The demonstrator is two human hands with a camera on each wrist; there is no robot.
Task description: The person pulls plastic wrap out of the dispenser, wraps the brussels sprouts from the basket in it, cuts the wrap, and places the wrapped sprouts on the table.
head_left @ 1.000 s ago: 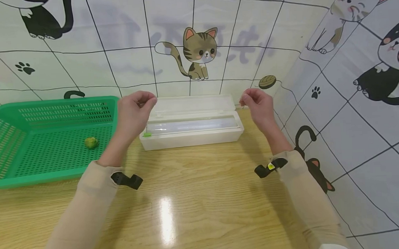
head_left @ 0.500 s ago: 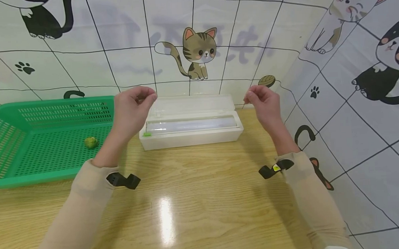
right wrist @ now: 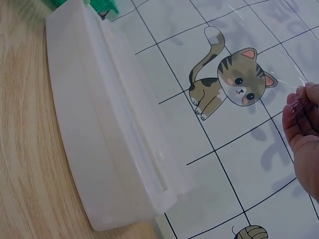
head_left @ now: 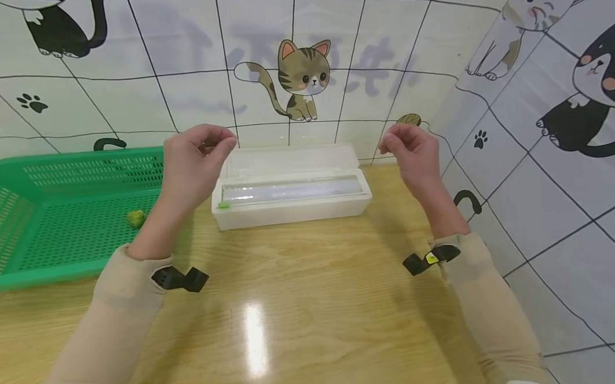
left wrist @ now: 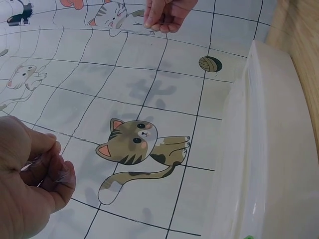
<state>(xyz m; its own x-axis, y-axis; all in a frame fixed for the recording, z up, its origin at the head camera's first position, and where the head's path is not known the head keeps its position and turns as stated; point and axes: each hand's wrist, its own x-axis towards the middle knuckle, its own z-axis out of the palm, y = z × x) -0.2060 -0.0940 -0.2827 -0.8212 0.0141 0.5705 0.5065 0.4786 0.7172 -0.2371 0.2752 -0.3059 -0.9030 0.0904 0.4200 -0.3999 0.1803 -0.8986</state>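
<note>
Sitting far left on the wood-grain table [head_left: 314, 325], a green plastic basket [head_left: 40, 277] with slotted walls holds one small yellow-green ball [head_left: 136, 219], close to the forearm that hides the basket's right end from the head camera. Next along, it's the left hand [head_left: 194, 169], raised, fingers curled in and thumb tip pressed to them, and yes, there's a pinch of clear plastic film [left wrist: 64, 175] in that grip! A black wrist camera [head_left: 180, 278] is strapped over the beige sleeve below.

Centre stage now: the white film dispenser box [head_left: 293, 212], lying lengthwise on the table between the two forearms, its lid [head_left: 290, 158] tipped back at the rear. Inside, a shiny, pale roll [head_left: 292, 190] runs nearly the full length, with a bright green tab [head_left: 223, 205] at the left end of the front edge. Behind it all, a striped cartoon kitten [head_left: 304, 79] looks out from the grid-patterned wall covering [head_left: 193, 105].

Over to the right hand [head_left: 415, 154], raised level with its partner and well apart from it: thumb and fingertips closed together on bunched film, glinting streaks leading away from them. Between the hands the sheet is too see-through to trace completely.
</note>
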